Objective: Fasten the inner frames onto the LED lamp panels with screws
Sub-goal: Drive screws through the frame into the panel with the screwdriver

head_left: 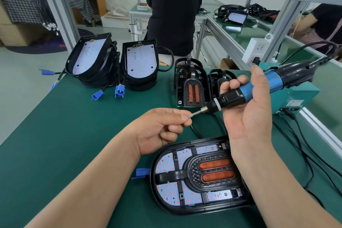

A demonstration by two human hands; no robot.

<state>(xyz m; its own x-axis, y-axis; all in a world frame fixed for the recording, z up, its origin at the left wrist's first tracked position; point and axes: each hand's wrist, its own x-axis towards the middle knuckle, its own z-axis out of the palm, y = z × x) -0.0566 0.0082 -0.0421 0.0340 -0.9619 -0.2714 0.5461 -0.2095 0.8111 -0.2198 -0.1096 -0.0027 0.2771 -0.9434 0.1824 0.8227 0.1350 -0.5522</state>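
Tabletop (64,135) in green fills my view, and I place everything against the lamp panel (185,207) lying flat at the near edge. Far to the upper left of that panel I see a leaning stack of panels (88,57) with white LED boards facing me, and just right of it a second stack (141,61); their cables end in blue plugs (119,90) on the mat. Another blue plug (141,172) sticks out at the near panel's left end.

My left hand (161,131) hovers above and left of the panel, thumb and forefinger pinched closed on a small screw (189,116), which touches the tip of the driver bit (198,112). Beyond the panel, up the mat, stand two piles of loose inner frames (190,87), black with orange reflector strips.

On the near panel an inner frame (212,170) with two orange strips already sits on the LED board; I cannot tell whether any screws are in it.

My right hand (248,109) is above the panel's right end, wrapped closed around a blue and black electric screwdriver (259,87) that slants down to the left. Its cord runs up to the right, past a teal box (296,96) standing beyond the panel's right end.
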